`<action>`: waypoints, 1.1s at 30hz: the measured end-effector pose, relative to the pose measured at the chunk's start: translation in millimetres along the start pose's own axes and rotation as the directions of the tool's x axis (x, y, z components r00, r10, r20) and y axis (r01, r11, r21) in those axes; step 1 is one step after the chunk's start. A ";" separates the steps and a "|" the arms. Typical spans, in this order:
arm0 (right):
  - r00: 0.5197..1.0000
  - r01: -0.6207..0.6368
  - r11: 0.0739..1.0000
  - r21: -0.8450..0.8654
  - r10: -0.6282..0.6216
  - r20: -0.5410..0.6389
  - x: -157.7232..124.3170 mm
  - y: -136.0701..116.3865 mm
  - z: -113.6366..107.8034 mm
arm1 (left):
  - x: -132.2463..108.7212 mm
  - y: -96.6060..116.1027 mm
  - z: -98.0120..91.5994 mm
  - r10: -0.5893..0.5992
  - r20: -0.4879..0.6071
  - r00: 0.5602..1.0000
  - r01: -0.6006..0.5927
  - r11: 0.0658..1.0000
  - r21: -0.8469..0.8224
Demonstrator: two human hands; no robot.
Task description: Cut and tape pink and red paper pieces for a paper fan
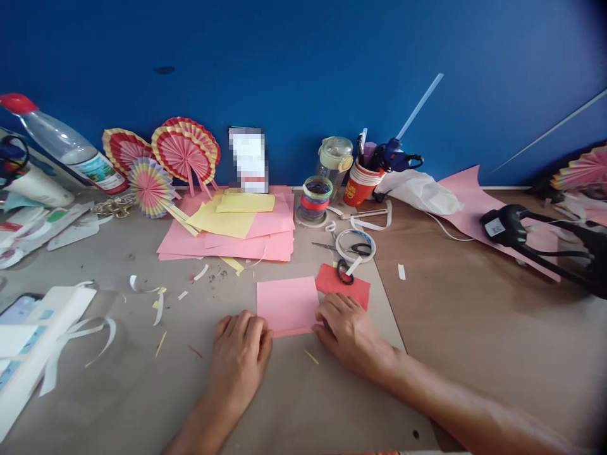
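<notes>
A pink paper sheet lies flat on the grey mat in front of me. My left hand rests knuckles up at the sheet's near left corner, fingers curled down onto its edge. My right hand presses on the sheet's near right corner, fingertips bent against the paper. A red paper piece lies just beyond my right hand, partly under the scissors.
A stack of pink and yellow sheets lies behind, with folded paper fans against the blue wall. Tape rolls, a red cup of pens, a bottle and a glue gun surround the mat. Paper scraps litter the left.
</notes>
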State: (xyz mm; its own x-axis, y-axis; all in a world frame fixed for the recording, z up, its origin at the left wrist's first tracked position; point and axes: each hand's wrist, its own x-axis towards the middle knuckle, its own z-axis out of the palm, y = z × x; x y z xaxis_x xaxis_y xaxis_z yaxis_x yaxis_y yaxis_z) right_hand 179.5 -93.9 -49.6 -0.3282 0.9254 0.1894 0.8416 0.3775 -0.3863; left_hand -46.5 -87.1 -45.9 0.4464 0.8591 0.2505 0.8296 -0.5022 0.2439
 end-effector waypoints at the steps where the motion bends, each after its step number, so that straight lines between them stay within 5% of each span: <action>1: 1.000 0.004 1.000 0.018 -0.004 0.019 0.0 -0.2 -1.3 | -0.2 0.5 -0.3 0.000 -0.005 1.000 0.000 1.000 -0.013; 17: 0.971 0.153 0.984 -0.092 -0.132 0.201 1.8 -3.7 -14.5 | -0.9 4.8 -5.9 0.330 0.039 0.943 -0.332 0.939 0.088; 25: 0.966 0.122 0.987 -0.106 -0.093 0.241 1.9 -3.5 -14.8 | -1.6 -0.1 -2.0 0.317 0.154 0.936 -0.317 0.948 -0.019; 33: 0.965 0.104 0.993 -0.053 -0.088 0.247 0.2 -1.3 -14.4 | -0.8 -0.1 -3.2 0.258 0.088 0.962 -0.246 0.961 -0.122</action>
State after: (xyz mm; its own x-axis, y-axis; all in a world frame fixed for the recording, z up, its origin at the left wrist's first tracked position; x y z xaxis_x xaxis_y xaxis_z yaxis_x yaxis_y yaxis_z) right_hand 184.5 -94.7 -36.1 -0.4963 0.8682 -0.0060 0.8245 0.4691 -0.3165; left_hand -48.0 -88.0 -43.1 0.6728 0.7058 0.2217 0.6466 -0.7066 0.2876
